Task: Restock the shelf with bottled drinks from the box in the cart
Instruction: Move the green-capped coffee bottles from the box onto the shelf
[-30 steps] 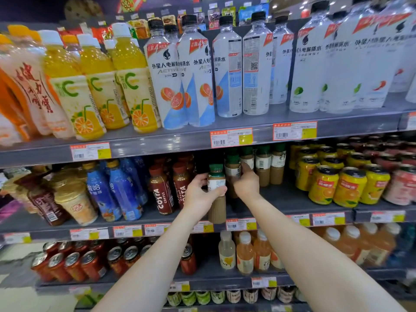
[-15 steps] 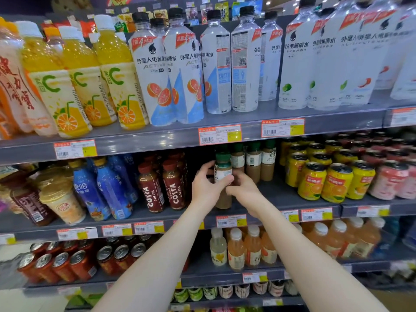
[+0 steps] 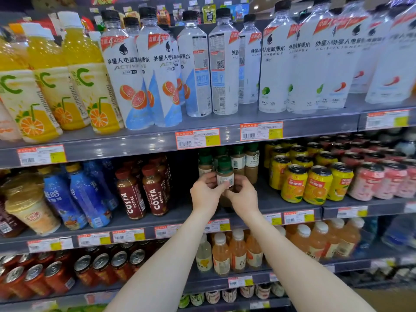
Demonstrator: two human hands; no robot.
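The lower part of the coffee bottle (image 3: 225,174) is hiding behind both hands, so I cannot tell if its base is touching the middle shelf (image 3: 270,199). The left hand (image 3: 206,194) and the right hand (image 3: 244,195) are each keeping a curled grip on its body, one from each side. It is standing upright near the shelf's front edge, showing a green cap, a white barcode label and a light brown drink.

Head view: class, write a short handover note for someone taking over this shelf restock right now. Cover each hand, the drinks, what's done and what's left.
Left hand: grip on the green-capped coffee bottle, from its left.
Right hand: grip on the same bottle, from its right.
Bottle: upright at the front of the middle shelf, ahead of matching bottles.
Done: several matching bottles stand shelved.
Left: settle and release this one; box and cart are out of view.
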